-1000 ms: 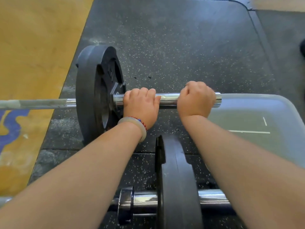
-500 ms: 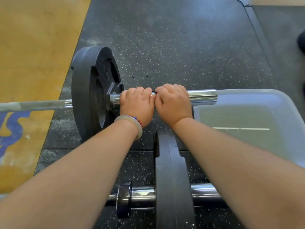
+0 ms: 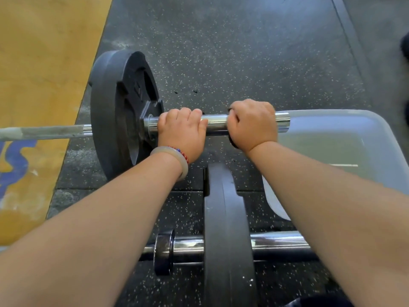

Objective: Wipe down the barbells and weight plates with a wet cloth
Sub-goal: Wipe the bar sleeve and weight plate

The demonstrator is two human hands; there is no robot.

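Head view: your left hand (image 3: 180, 132) is curled over the chrome barbell sleeve (image 3: 217, 124), fingers wrapped round it, just beside the black weight plate (image 3: 115, 111) that stands upright on the bar to that hand's left. Your right hand (image 3: 252, 125) grips the same sleeve a little further out, with a bare stretch of chrome between your two hands. A dark edge of the cloth (image 3: 232, 141) shows at the thumb side and under the heel of your right hand, pressed between palm and sleeve; most of it is hidden. Past your right hand the sleeve's end reaches over the rim of a translucent plastic tub (image 3: 354, 138). Beyond the plate, to the left of your left hand, the chalky bar shaft (image 3: 44, 131) runs out over a yellow wooden platform (image 3: 44, 52). A pale bangle (image 3: 177, 156) and a beaded bracelet (image 3: 183, 152) sit on your left wrist. Nearer you than both hands, between your forearms, a second weight plate (image 3: 228, 229) stands edge-on on another chrome sleeve (image 3: 188, 247), with a dark collar (image 3: 163, 251) just to its left. All of it rests on speckled black rubber floor (image 3: 243, 52)
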